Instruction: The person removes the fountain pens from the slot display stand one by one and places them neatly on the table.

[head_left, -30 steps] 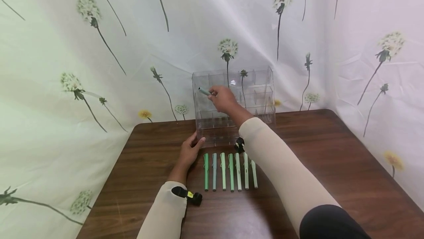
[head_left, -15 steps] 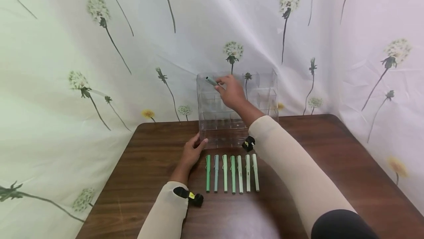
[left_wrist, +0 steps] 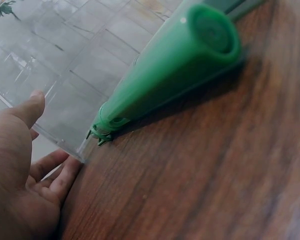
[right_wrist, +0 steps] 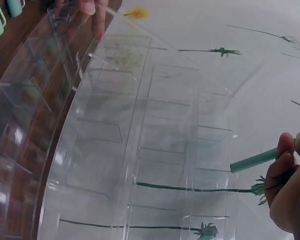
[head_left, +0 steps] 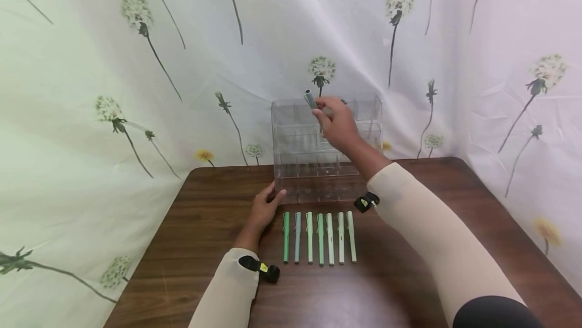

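A clear plastic tiered organizer [head_left: 297, 172], split into small compartments, stands at the back of the table. My left hand [head_left: 265, 209] holds its lower left corner, thumb over the front and fingers behind the edge, as the left wrist view shows. Above the upper tiers, my right hand [head_left: 338, 125] pinches a grey-green pen [head_left: 310, 98] between thumb and fingers. That pen [right_wrist: 255, 160] points away from the fingers over the top tier in the right wrist view; its other end is hidden in the hand. A bright green pen [left_wrist: 160, 65] lies close by my left hand.
Several capped pens [head_left: 321, 239] in greens, pale tones and grey-blue lie in a row before the organizer, clips toward the back. The brown wooden table [head_left: 200, 227] meets a flower-printed cloth [head_left: 182, 65] behind and at the sides.
My right hand has moved right and upward with the pen, and the pen has turned from nearly level to steeper. The left hand keeps its place on the organizer.
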